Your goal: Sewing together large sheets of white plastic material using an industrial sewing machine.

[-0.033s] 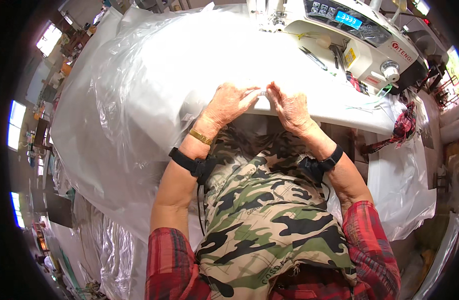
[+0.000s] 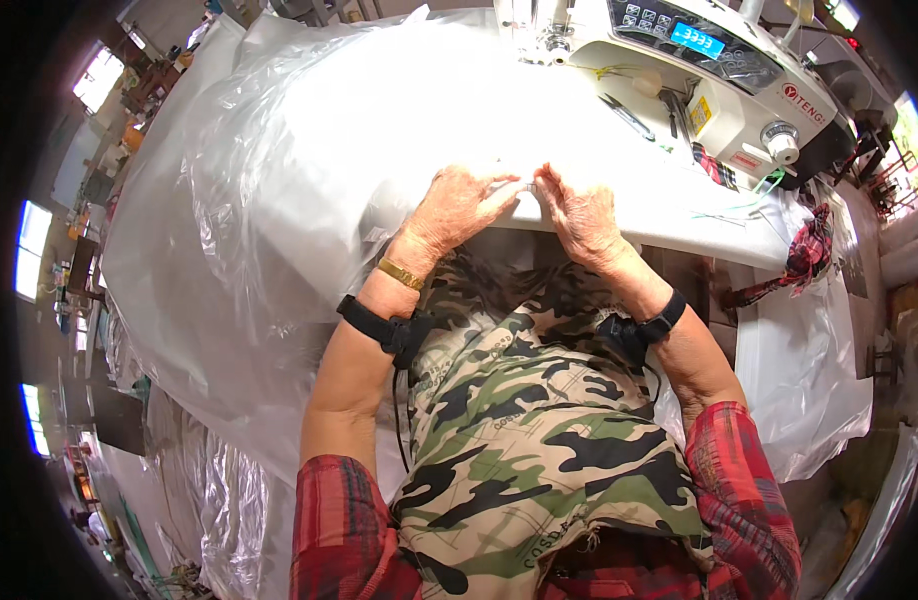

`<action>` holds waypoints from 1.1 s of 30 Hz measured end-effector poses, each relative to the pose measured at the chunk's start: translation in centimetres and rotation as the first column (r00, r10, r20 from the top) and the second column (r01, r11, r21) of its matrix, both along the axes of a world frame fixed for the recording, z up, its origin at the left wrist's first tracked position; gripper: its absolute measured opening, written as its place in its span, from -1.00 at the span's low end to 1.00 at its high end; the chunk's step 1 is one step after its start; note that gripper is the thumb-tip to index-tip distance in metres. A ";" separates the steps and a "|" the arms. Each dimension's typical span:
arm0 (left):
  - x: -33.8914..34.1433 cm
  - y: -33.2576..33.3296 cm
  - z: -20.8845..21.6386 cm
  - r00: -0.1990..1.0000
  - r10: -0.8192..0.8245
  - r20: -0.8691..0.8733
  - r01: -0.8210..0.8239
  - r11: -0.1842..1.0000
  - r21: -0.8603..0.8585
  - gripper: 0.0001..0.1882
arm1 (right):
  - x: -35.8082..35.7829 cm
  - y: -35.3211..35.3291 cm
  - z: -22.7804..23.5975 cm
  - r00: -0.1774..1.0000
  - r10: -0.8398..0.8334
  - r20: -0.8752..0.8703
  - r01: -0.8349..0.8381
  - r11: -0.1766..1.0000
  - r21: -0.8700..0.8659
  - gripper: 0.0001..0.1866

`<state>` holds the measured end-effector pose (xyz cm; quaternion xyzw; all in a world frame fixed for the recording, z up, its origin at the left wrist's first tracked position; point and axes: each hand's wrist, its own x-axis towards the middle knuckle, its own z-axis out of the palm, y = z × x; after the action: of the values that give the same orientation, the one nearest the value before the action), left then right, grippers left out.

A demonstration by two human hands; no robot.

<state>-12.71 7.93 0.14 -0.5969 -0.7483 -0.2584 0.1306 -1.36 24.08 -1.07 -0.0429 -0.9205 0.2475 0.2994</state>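
Note:
At the front edge of the white sewing table, my left hand and my right hand meet with their fingertips pinched close together. Between the fingertips is a small greyish bit, too small and too washed out by glare to name. Under and beside my left hand spreads a large sheet of clear plastic film, which hangs over the table's left side. The sewing machine stands beyond my right hand, its needle area at the top of the view.
Tweezers and dark-handled tools lie beneath the machine arm. Green thread trails by the handwheel. A red plaid cloth strip is tied at the table's right corner. More plastic film hangs below on the right.

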 end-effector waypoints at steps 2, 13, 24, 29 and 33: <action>0.4 0.4 0.3 0.980 0.019 0.197 -0.032 0.997 0.064 -0.78 | 0.1 -0.2 0.4 1.000 0.005 -0.003 -0.005 1.000 -0.022 -0.88; 0.2 0.6 -0.3 0.987 -0.007 0.162 -0.013 0.992 0.125 -0.83 | 0.6 -0.2 0.3 1.000 0.020 -0.011 -0.022 0.984 -0.174 -0.85; 2.2 1.2 -0.4 0.965 0.148 -0.218 -0.105 0.975 0.196 -0.86 | 0.8 -0.3 -0.8 0.994 -0.094 -0.057 0.093 0.996 -0.018 -0.86; 2.5 1.1 -1.3 0.979 0.165 -0.121 -0.136 0.967 0.214 -0.87 | 0.8 -0.1 -0.7 0.991 -0.003 -0.133 0.009 0.999 0.040 -0.76; 3.2 1.1 -1.8 0.987 0.140 0.083 -0.160 0.928 0.336 -0.89 | 0.9 -0.1 -0.2 0.995 0.066 -0.080 -0.062 0.997 0.046 -0.79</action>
<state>-9.55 9.06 -1.71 -0.4987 -0.7390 -0.3903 0.2298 -0.48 24.01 -1.22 0.0032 -0.9136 0.2385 0.3294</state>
